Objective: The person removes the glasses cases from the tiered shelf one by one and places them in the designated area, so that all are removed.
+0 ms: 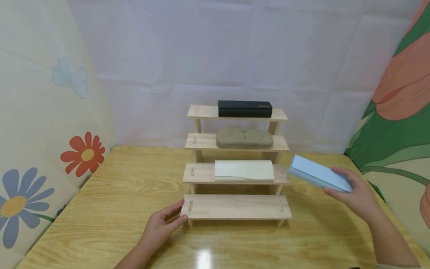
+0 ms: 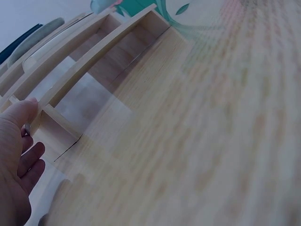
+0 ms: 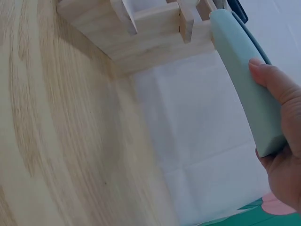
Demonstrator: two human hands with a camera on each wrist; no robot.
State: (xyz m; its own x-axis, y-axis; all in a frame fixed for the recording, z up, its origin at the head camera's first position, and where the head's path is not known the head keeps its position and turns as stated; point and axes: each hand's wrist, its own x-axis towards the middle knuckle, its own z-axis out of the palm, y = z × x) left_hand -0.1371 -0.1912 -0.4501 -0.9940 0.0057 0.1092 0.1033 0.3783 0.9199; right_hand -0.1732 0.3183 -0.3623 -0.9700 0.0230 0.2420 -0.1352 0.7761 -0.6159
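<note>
A four-tier wooden stand [image 1: 235, 207] stands on the table. My left hand [image 1: 164, 221] holds the left end of its lowest step; in the left wrist view the thumb of that hand [image 2: 16, 155] lies at the board's corner, with the lower fingers loosely bent. My right hand [image 1: 357, 192] grips a light blue glasses case [image 1: 319, 173] by its right end, in the air right of the stand and tilted. The right wrist view shows the thumb of this hand [image 3: 284, 108] across the case [image 3: 244, 80]. Nothing lies on the lowest step.
A black glasses case [image 1: 245, 109] lies on the top step, a grey-green one [image 1: 244, 138] on the second, and a white one [image 1: 244, 170] on the third. A white cloth [image 1: 218, 48] hangs behind the wood-grain table [image 1: 134, 179]. Flower-patterned cloths [image 1: 33, 112] flank both sides.
</note>
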